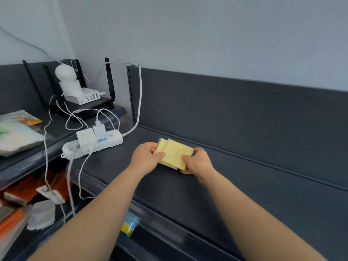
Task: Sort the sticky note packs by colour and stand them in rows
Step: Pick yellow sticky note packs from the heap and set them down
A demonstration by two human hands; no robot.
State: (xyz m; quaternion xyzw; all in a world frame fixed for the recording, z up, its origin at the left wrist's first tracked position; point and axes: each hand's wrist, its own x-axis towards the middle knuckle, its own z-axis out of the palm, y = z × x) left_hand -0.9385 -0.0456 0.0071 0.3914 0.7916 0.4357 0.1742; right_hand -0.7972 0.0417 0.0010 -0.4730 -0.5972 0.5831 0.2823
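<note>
Two or three pale yellow sticky note packs in clear wrap are bunched together on the dark grey shelf, leaning back at a tilt. My left hand grips their left side, thumb on the front pack. My right hand holds their right side, fingers curled round the lower corner. Down on a lower shelf lies another pack, yellow and blue, partly hidden by my left forearm.
A white power strip with plugged adapters and trailing cables sits just left of the packs. Behind it stand a black router and a white camera. Plastic bags and orange packages fill the shelves at far left.
</note>
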